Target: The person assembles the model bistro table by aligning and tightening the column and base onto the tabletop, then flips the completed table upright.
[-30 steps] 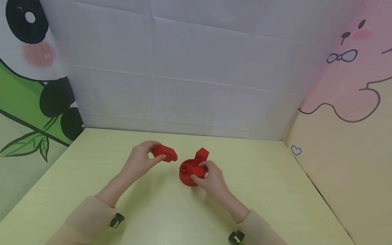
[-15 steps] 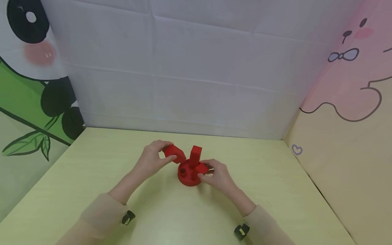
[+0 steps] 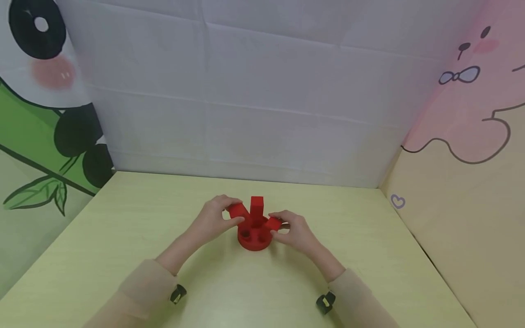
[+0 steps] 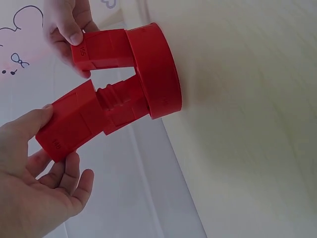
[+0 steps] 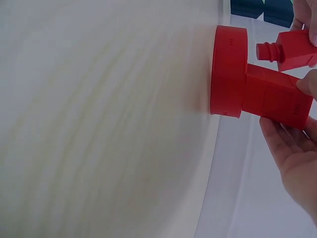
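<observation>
One ribbed-stub red block (image 4: pixel 74 121) is pinched in the left hand (image 3: pixel 210 222), its stub just apart from the round red base (image 3: pixel 254 246) on the table (image 3: pixel 348 218). The right hand (image 3: pixel 298 232) pinches a second red block (image 5: pixel 277 96) seated on the base; a third red block (image 3: pixel 257 207) stands between. Both hands face inward, thumbs opposing fingers. Relative to the preceding frame, the ribbed-stub red block sits lower.

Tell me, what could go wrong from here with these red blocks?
The left block might go in crooked: it is tilted, and its peg is clear of the round base. It could also bump the back block, close by. The right block leans outward, so a push from the right hand might tip the base.
</observation>
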### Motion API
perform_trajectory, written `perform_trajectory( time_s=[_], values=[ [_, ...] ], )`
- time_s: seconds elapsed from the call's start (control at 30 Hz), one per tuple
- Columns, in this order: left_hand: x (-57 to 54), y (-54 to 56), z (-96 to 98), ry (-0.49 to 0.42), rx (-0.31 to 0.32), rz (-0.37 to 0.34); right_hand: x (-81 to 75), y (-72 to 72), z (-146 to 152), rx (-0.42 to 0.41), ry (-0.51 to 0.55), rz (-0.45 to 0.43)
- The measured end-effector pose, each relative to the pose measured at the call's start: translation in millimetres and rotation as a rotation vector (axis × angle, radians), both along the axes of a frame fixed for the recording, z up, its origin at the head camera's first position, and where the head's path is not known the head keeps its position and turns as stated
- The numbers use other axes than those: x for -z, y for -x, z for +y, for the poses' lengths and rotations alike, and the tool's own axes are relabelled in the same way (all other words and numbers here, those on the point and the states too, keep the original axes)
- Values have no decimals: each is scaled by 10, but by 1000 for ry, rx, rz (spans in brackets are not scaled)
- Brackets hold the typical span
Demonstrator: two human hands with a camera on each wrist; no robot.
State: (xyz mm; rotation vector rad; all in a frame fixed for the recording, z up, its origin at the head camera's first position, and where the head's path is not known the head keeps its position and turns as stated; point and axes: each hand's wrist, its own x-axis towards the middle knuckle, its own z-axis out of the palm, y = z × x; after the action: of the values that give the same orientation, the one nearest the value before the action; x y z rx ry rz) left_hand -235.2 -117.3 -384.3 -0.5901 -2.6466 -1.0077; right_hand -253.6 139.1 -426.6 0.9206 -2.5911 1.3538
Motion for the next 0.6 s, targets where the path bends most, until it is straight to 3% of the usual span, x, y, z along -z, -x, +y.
perform_trajectory(
  time_s=[0.6],
  values=[
    [241, 30, 89, 54, 101, -92, 47, 168, 80, -80, -38, -25]
  ],
)
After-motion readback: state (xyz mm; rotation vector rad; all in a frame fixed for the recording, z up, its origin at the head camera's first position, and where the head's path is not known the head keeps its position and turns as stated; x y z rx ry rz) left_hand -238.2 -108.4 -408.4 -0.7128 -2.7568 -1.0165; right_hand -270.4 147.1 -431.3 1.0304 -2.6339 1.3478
